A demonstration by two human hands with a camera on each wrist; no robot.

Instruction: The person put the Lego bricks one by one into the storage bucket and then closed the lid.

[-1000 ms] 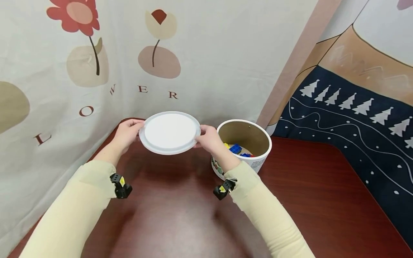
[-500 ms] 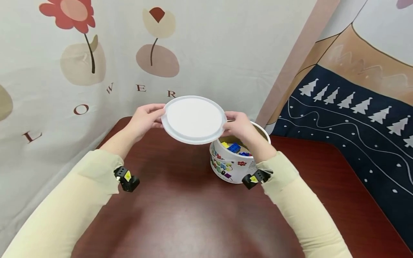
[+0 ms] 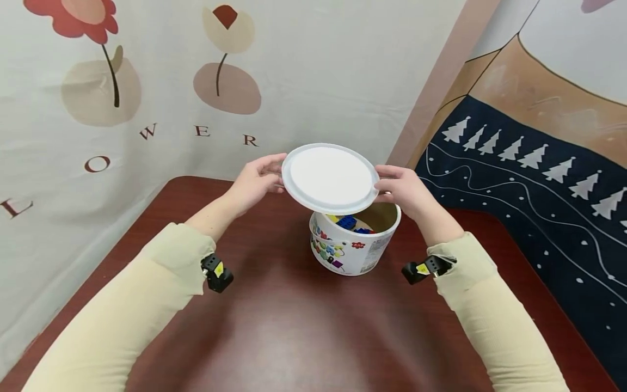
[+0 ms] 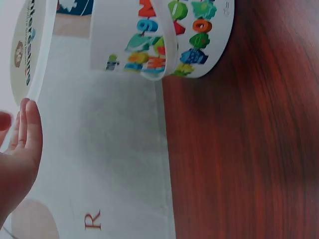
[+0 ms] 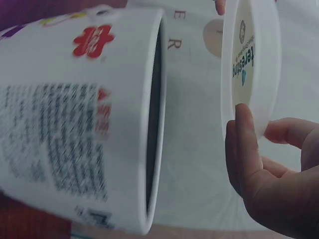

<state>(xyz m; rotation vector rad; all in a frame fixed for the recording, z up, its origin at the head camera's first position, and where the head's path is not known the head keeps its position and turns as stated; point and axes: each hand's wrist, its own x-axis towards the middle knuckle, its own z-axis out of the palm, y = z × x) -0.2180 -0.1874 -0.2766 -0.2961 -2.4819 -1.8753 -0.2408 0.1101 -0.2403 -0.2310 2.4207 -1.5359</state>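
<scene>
A round white lid (image 3: pixel 330 178) is held up over the back left part of a bucket's opening, slightly tilted. My left hand (image 3: pixel 256 182) holds its left edge, and my right hand (image 3: pixel 404 190) pinches the opposite edge, thumb on one face and fingers on the other. Printed lettering shows on the lid's underside (image 5: pixel 243 55) in the right wrist view, where a gap separates it from the bucket rim. The white bucket (image 3: pixel 350 253), with colourful prints, stands upright on the table. Blue, yellow and red toy bricks (image 3: pixel 348 222) lie inside, partly hidden by the lid.
The dark red wooden table (image 3: pixel 274 326) meets a pale curtain (image 3: pixel 323 71) with flower prints behind and to the left. A navy cloth (image 3: pixel 529 207) with white trees hangs along the right side. A handle (image 4: pixel 170 40) loops against the bucket's side.
Both hands have carried the lid rightward and up, from left of the bucket to above its opening. The bucket has stayed on the table.
</scene>
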